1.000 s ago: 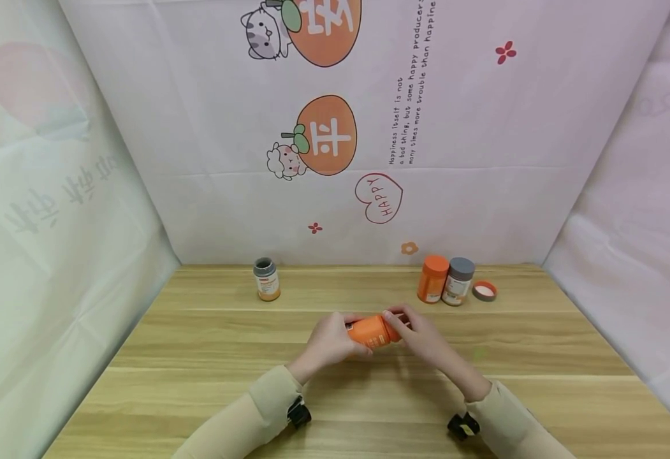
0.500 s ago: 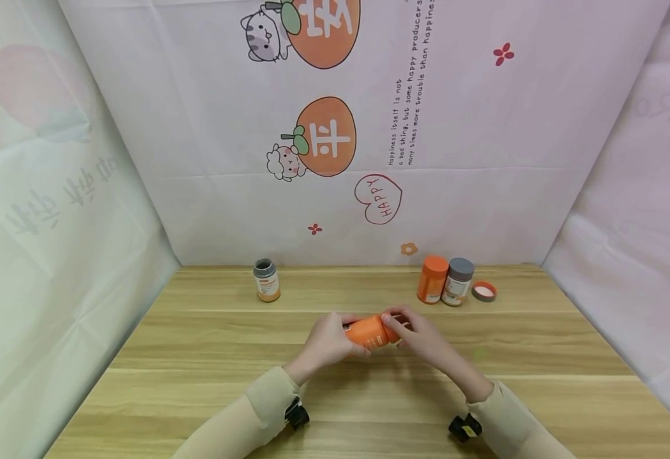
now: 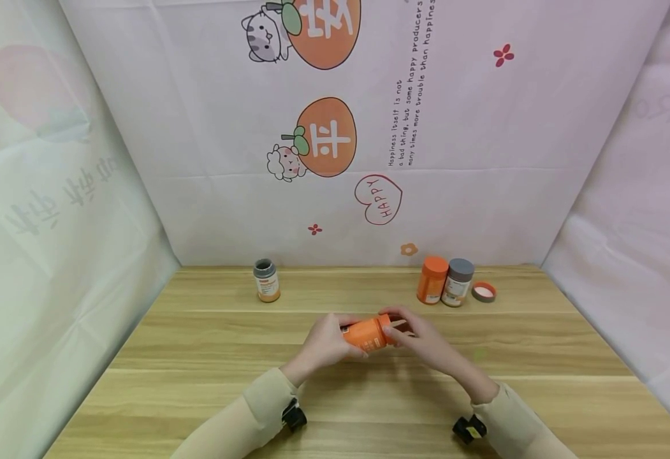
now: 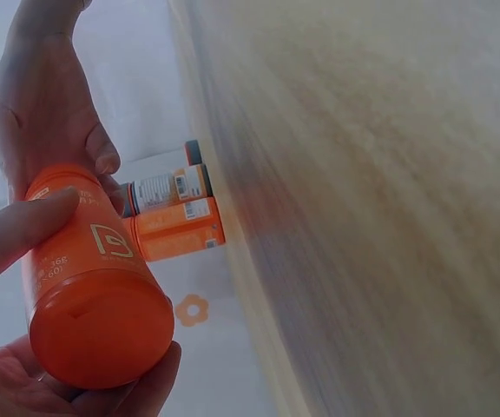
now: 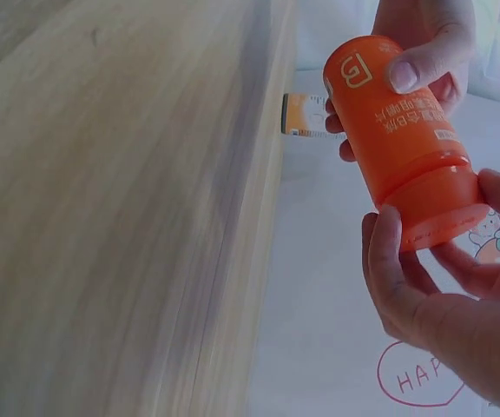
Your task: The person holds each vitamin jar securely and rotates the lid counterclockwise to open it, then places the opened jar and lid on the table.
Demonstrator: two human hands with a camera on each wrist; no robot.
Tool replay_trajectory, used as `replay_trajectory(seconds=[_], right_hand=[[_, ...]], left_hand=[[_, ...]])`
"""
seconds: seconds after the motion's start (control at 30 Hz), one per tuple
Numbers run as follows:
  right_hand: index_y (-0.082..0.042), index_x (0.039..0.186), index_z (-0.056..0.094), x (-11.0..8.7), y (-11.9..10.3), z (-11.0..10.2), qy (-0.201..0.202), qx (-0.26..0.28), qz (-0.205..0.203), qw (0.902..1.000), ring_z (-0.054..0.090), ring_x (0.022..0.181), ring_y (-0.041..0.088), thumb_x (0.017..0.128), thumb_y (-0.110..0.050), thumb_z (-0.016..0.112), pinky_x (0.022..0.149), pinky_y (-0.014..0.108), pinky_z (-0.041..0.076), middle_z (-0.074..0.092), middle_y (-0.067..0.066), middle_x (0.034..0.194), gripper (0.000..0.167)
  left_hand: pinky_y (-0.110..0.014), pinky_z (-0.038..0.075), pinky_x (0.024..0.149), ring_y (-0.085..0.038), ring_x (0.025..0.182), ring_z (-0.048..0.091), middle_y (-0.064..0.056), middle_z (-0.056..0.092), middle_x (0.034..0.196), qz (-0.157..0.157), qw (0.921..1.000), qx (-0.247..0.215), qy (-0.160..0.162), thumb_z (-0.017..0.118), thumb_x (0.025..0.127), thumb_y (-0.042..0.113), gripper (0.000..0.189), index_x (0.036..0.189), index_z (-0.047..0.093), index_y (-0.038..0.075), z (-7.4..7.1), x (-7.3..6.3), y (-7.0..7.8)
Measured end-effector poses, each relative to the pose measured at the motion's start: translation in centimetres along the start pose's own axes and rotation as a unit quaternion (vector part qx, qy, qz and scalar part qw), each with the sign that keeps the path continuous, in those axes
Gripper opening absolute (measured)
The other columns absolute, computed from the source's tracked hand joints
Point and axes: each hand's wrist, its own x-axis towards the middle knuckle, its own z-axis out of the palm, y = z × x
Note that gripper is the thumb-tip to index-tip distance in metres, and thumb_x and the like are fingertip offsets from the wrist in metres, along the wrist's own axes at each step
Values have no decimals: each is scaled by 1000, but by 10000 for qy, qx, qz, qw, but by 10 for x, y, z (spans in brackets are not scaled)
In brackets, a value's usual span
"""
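Note:
An orange bottle [image 3: 364, 335] with an orange lid [image 5: 437, 208] is held tilted above the table, its lid end toward the right. My left hand [image 3: 324, 341] grips the bottle's body, with the thumb lying along one side in the left wrist view. At the other end, my right hand [image 3: 426, 338] pinches the lid between thumb and fingertips. The lid sits on the bottle in the right wrist view. The bottle's round base [image 4: 102, 330] faces the left wrist camera.
Farther back at left stands a lidless grey-necked bottle [image 3: 268, 284]. Toward the back right, a second orange bottle [image 3: 433, 280] touches a grey-lidded bottle [image 3: 457, 287]. Beside them a loose lid [image 3: 484, 292] lies inner side up. Printed cloth [image 3: 225, 210] rises behind the wooden table [image 3: 197, 344].
My right fingers have shifted their hold on the lid, spreading a little around it. The bottle and my left hand have drifted slightly left.

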Motion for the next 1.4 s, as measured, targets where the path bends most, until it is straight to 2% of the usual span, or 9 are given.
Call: replay_trajectory(seconds=[0.2, 0.3, 0.5, 0.7, 0.83, 1.03, 1.23, 1.33, 1.4], right_hand=[[-7, 135, 44, -2, 0, -4, -268, 162, -342, 9989, 53, 114, 39, 96, -26, 55, 80, 27, 52, 52, 15, 129, 45], [-7, 135, 44, -2, 2, -6, -378, 200, -525, 9977, 52, 116, 40, 96, -23, 56, 82, 28, 52, 51, 14, 131, 44], [-5, 134, 45, -3, 5, -8, -375, 177, -913, 9950, 53, 116, 35, 93, -20, 60, 88, 37, 52, 52, 10, 132, 45], [-4, 130, 48, -2, 8, -9, -353, 451, -1243, 9906, 53, 117, 31, 89, -11, 65, 89, 34, 51, 53, 10, 130, 45], [-1, 128, 49, -1, 12, -9, -400, 663, -1427, 9867, 52, 119, 22, 87, -7, 66, 93, 34, 50, 51, 16, 130, 45], [-6, 122, 53, -1, 16, -10, -417, 857, -1523, 9837, 47, 125, 16, 83, 1, 68, 96, 35, 48, 47, 23, 130, 42], [-6, 121, 53, -1, 18, -11, -389, 868, -1570, 9830, 47, 125, 13, 79, 10, 68, 95, 34, 48, 48, 16, 131, 47], [-6, 124, 52, -1, 18, -11, -352, 764, -1584, 9838, 49, 123, 18, 79, 4, 71, 93, 36, 49, 49, 14, 131, 49], [-8, 126, 51, -1, 16, -11, -269, 676, -1438, 9869, 50, 121, 24, 82, -4, 71, 92, 36, 50, 50, 14, 131, 48]], left_hand=[[-30, 48, 72, -12, 81, 57, 3, 69, 98, -110, 9999, -43, -30, 88, 58, 16, 55, 109, 71, 14, 0, -1, -2], [-30, 48, 72, -12, 81, 57, 3, 69, 98, -100, 9999, -16, -28, 88, 57, 16, 55, 109, 71, 13, -1, -1, -3], [-29, 48, 71, -12, 80, 57, 3, 70, 96, -40, 10000, -19, -32, 89, 57, 16, 55, 108, 71, 13, -1, -1, -2], [-31, 47, 71, -13, 79, 57, 3, 70, 93, -10, 9999, -117, -92, 89, 57, 15, 52, 106, 72, 13, -1, -1, -2], [-31, 47, 71, -13, 79, 57, 4, 70, 92, -37, 9997, -183, -138, 89, 57, 15, 51, 105, 72, 13, -2, -2, -1], [-33, 47, 73, -13, 81, 57, 3, 70, 95, -126, 9997, -148, -168, 89, 57, 18, 54, 108, 71, 12, -2, -2, -2], [-34, 47, 74, -14, 82, 58, 1, 70, 97, -215, 9995, -153, -170, 89, 57, 17, 55, 109, 71, 12, -2, -1, -1], [-33, 47, 73, -14, 81, 58, 0, 70, 97, -224, 9996, -131, -148, 89, 56, 16, 57, 110, 70, 11, -3, -1, 0], [-33, 47, 72, -14, 81, 58, 0, 70, 97, -225, 9996, -84, -118, 89, 56, 16, 58, 110, 70, 10, -3, -1, 2]])
